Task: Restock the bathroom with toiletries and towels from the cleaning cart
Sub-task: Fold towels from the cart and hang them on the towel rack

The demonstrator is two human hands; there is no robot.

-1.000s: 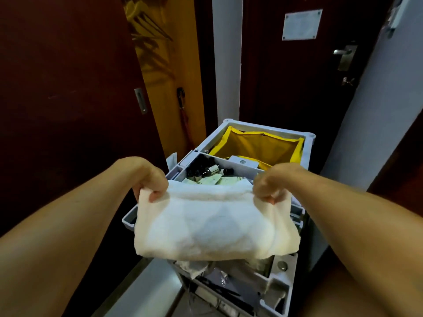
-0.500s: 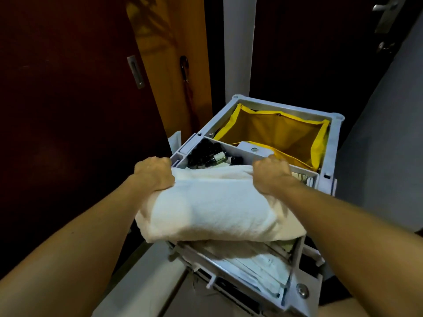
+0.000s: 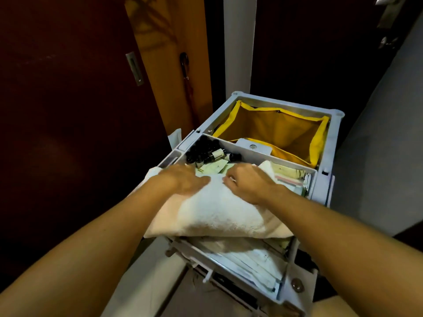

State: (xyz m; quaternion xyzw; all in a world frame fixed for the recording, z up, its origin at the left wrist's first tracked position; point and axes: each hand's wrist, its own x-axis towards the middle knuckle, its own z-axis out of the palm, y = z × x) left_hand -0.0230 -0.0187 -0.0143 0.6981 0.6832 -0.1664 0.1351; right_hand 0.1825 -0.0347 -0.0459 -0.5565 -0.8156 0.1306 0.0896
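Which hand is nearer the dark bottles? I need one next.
Left. The left hand lies just below the dark bottles; the right hand is farther right, on the towel.

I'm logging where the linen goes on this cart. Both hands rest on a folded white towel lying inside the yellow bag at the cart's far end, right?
Not quite. In the head view the left hand and right hand are on the folded white towel, but it lies over the cart's near tray, not inside the yellow bag.
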